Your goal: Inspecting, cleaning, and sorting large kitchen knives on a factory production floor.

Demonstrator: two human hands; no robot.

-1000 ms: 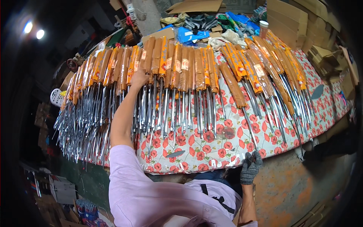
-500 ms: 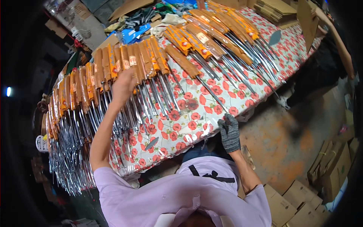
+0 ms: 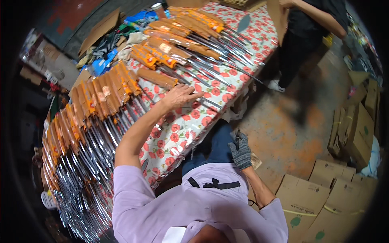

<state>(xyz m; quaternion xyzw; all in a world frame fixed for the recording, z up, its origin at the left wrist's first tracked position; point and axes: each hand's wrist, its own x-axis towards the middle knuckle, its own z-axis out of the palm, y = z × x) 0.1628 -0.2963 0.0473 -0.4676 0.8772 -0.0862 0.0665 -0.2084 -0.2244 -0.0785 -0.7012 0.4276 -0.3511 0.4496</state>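
My bare left hand (image 3: 180, 96) is over a bundle of thin metal rods with a thick brown end (image 3: 157, 78), near where the rods come out. Its fingers look stretched out across the rods; whether the fingertips touch them is hard to tell. My right hand (image 3: 240, 152), in a grey knitted glove, hangs beside my thigh off the table edge, fingers apart, holding nothing visible. Left of my left arm lies a long row of similar rod bundles (image 3: 95, 95), brown ends in clear and orange wrappers. More wrapped bundles (image 3: 174, 48) lie farther up.
A table with a red-flowered cover (image 3: 174, 137) carries the bundles. Past its far end, a person in dark clothes (image 3: 302, 44) holds a cardboard piece (image 3: 277, 18). Cardboard boxes (image 3: 302, 198) stand on the floor at right. Cloths and blue plastic (image 3: 103, 62) lie behind the bundles.
My left hand has moved right from the long row to the single brown-ended bundle. My gloved right hand has drawn back from that bundle's rod tips. The view has turned to the right.
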